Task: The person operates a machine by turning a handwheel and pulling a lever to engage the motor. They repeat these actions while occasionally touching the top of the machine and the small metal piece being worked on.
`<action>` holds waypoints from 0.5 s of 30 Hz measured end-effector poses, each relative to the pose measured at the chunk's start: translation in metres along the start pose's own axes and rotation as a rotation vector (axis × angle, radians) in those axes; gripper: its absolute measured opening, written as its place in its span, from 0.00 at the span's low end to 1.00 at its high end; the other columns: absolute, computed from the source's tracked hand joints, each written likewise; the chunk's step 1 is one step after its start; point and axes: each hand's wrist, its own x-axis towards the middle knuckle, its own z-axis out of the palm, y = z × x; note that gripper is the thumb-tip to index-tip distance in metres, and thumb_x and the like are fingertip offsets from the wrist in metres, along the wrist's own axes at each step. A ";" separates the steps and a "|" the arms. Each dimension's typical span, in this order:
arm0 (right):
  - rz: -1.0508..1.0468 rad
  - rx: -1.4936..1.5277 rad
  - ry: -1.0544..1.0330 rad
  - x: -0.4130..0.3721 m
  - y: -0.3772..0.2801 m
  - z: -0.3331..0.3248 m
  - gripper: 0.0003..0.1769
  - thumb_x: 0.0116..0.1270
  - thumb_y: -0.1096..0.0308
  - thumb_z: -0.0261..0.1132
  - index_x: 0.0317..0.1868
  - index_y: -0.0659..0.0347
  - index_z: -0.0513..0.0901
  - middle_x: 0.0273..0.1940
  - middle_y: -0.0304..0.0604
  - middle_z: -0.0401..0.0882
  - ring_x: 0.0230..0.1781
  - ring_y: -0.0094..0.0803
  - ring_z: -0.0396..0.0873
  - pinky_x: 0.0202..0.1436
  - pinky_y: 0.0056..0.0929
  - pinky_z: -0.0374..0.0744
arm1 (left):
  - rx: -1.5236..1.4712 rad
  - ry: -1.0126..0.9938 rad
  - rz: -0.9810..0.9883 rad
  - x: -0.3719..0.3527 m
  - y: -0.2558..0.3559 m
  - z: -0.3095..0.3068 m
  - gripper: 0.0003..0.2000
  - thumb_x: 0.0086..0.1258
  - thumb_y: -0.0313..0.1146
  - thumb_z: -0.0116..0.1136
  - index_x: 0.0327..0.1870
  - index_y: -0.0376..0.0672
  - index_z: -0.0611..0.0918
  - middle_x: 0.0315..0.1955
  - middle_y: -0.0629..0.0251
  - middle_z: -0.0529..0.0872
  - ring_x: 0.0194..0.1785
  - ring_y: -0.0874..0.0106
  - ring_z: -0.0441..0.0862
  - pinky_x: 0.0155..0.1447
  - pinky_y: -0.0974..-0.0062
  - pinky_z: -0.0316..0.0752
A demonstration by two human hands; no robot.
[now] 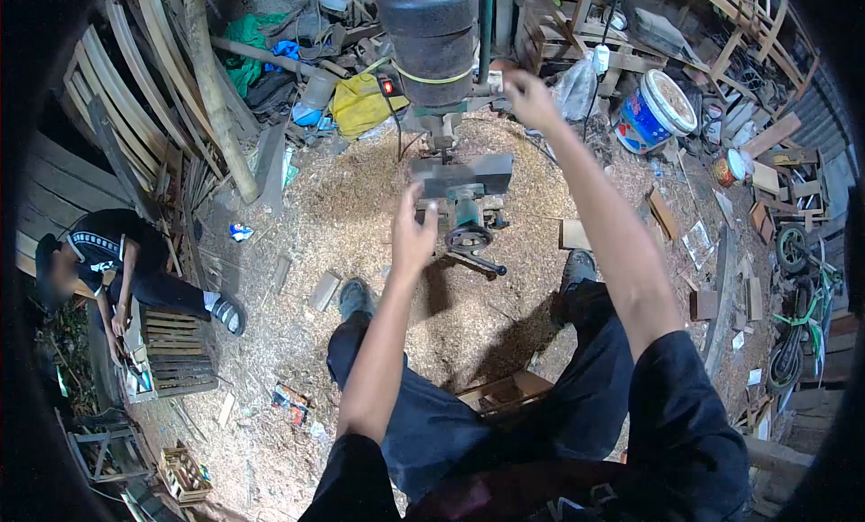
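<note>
In the head view a drill-press-like machine point(432, 44) stands in front of me, its dark motor housing on top. Below its chuck, a dark rectangular block point(491, 173) rests at the vise point(466, 211), above a round handwheel point(469, 240). My left hand point(414, 238) is beside the left end of the block, thumb and fingers apart and nothing between them. To the right of the motor, my right hand point(532, 100) is raised with curled fingers, close to the machine's side; what they hold, if anything, I cannot tell.
Wood shavings point(333, 197) cover the ground. A yellow sack point(362, 105) lies left of the machine, and a paint bucket point(656, 112) stands at the right. Another person point(117, 261) sits at far left by a slatted crate point(178, 349). Wood offcuts point(662, 215) and a small bike point(793, 324) are at right.
</note>
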 end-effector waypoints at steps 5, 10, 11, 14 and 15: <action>0.198 0.128 -0.095 -0.123 0.015 0.031 0.18 0.72 0.64 0.60 0.56 0.65 0.82 0.49 0.59 0.85 0.51 0.48 0.84 0.57 0.38 0.79 | 0.160 -0.120 0.126 -0.017 -0.037 0.031 0.26 0.68 0.26 0.57 0.68 0.34 0.69 0.65 0.42 0.73 0.69 0.47 0.70 0.73 0.60 0.66; 0.462 -0.024 -0.390 -0.222 0.075 0.081 0.16 0.68 0.64 0.61 0.50 0.67 0.82 0.46 0.62 0.84 0.50 0.55 0.83 0.55 0.45 0.79 | 0.276 -0.279 -0.032 -0.039 -0.123 0.073 0.30 0.72 0.34 0.53 0.74 0.36 0.62 0.70 0.41 0.67 0.72 0.45 0.66 0.75 0.57 0.63; 0.501 -0.099 -0.496 -0.242 0.088 0.090 0.16 0.67 0.64 0.62 0.49 0.67 0.82 0.46 0.63 0.84 0.49 0.56 0.83 0.55 0.46 0.79 | 0.345 -0.397 -0.106 -0.046 -0.126 0.073 0.32 0.75 0.37 0.49 0.78 0.39 0.56 0.73 0.41 0.63 0.73 0.45 0.64 0.74 0.57 0.64; 0.558 -0.193 -0.614 -0.272 0.105 0.100 0.17 0.63 0.64 0.64 0.47 0.67 0.83 0.45 0.64 0.84 0.49 0.58 0.83 0.55 0.47 0.80 | 0.266 -0.368 -0.109 -0.067 -0.142 0.082 0.32 0.78 0.42 0.44 0.79 0.43 0.50 0.75 0.46 0.61 0.72 0.45 0.65 0.73 0.55 0.65; 0.573 -0.199 -0.630 -0.283 0.109 0.105 0.17 0.61 0.64 0.65 0.46 0.68 0.84 0.44 0.65 0.84 0.49 0.58 0.83 0.55 0.48 0.80 | 0.221 -0.448 -0.215 -0.066 -0.138 0.082 0.32 0.83 0.47 0.36 0.80 0.40 0.47 0.77 0.44 0.55 0.79 0.51 0.55 0.79 0.66 0.54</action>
